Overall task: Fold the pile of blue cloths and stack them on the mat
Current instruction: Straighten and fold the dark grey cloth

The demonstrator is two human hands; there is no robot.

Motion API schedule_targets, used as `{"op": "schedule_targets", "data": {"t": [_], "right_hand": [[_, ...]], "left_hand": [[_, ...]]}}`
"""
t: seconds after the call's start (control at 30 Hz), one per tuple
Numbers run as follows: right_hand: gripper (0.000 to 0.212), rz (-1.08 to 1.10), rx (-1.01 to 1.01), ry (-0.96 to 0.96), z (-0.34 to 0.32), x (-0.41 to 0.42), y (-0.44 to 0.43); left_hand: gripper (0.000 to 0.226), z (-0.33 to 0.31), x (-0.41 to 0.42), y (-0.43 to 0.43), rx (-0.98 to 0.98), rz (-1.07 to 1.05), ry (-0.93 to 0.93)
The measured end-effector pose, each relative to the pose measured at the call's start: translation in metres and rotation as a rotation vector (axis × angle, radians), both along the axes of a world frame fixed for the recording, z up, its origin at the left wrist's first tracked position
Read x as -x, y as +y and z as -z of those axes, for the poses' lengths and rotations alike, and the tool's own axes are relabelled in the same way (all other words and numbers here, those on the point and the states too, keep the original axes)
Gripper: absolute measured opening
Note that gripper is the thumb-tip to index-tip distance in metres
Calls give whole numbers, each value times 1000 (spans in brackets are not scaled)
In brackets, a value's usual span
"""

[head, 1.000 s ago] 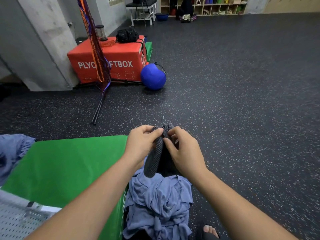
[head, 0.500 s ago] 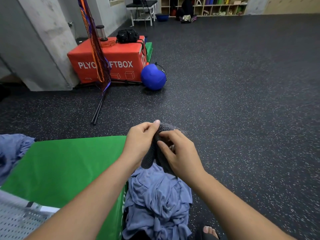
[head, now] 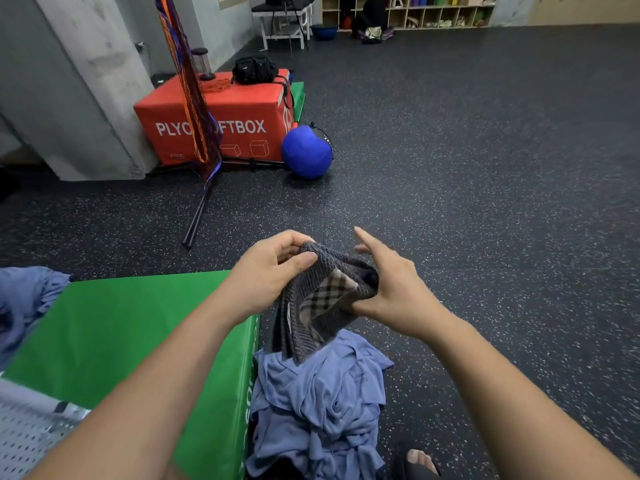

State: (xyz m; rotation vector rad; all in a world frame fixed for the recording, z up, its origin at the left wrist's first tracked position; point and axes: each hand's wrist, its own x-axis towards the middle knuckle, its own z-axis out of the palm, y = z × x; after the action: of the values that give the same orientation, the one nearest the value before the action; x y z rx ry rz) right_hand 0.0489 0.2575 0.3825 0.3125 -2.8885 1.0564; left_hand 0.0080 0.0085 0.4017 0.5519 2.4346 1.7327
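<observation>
A dark grey knitted cloth (head: 322,306) with a checked patch hangs between my hands above the pile. My left hand (head: 270,275) pinches its upper left corner between thumb and fingers. My right hand (head: 391,289) holds its right edge with the thumb, while the index finger points forward. Below them a crumpled pile of blue cloths (head: 318,403) lies on the floor against the side of the green mat (head: 124,327). More blue cloth (head: 24,303) lies at the mat's far left corner.
A red plyo box (head: 221,116) with a black bag on it stands at the back left, a blue ball (head: 306,152) beside it. A stand with an orange and purple net (head: 197,109) rises in front. My sandalled foot (head: 419,462) shows at the bottom.
The hands have pulled apart and the grey cloth has opened out, showing its checked patch. My right index finger has straightened away from the cloth.
</observation>
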Motion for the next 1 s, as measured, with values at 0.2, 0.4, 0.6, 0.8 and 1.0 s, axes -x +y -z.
{"op": "schedule_targets", "data": {"t": [0.2,0.4,0.6,0.8,1.0], "right_hand": [[21,19,192,-80,-4,6,30],[10,110,557,-58,-12,5,20],[14,152,503,-7,-13,6,18],[30,360,523,-32,-8,9,14],[23,515,794,-98,-9,13,13]], "left_hand": [[19,-1,8,-15,34,-17,28],[26,8,5,-4,-145,-44,-187],[72,20,11,-6,216,-172,-32],[32,6,-19,32,332,-102,512],[52,33,-52,73,580,295,650]]}}
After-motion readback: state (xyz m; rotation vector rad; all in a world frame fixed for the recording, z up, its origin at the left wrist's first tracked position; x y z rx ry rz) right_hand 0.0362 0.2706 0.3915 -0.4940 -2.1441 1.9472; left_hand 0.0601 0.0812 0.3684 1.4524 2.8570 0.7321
